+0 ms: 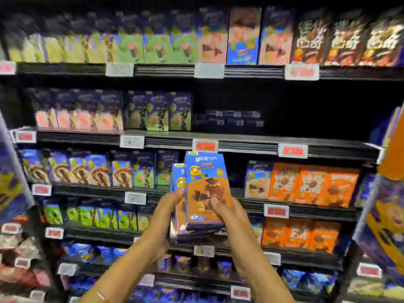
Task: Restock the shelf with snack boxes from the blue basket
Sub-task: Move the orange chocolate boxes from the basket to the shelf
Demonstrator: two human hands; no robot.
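Snack boxes (206,189), clasped upright in curled left hand (171,205) and right hand (227,213) before the shelf (247,147) gap, likely for face-out slotting.

Left hand (168,212), right hand (229,215), both curled.

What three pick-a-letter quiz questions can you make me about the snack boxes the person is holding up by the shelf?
1. Where do the orange boxes stand, seen from the held boxes? A to the left; B to the right; C straight above.
2. What colours are the held boxes? A blue and brown; B green and pink; C all white.
3. How are the held boxes carried? A the left hand and right hand both grip them; B one hand only; C nobody touches them.

Answers: 1 B, the orange row sits to their right. 2 A, blue tops over brown fronts. 3 A, fingers of both hands curl round them.
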